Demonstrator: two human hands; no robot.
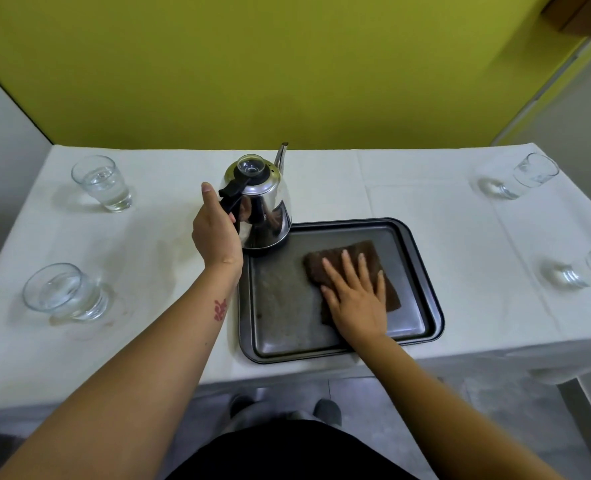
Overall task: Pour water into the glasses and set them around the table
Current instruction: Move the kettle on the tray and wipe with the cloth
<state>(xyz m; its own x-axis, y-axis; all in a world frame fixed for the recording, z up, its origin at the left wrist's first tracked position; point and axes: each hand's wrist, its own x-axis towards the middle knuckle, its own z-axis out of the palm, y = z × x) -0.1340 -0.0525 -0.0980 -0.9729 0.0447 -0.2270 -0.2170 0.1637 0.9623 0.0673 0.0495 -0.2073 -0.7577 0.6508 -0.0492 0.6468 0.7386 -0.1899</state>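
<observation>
Left hand (218, 233) around kettle (261, 202) handle; right hand (356, 299) flat on cloth (353, 261)

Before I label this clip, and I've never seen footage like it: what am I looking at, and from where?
One picture, from a camera worn on a person's head, looking down at their own bare hands. The left hand grips the handle of a steel kettle, at the tray's far left corner. The right hand presses flat on a brown cloth in the tray. Four glasses stand on the white table: two left, two right. The left two visibly hold water.
</observation>
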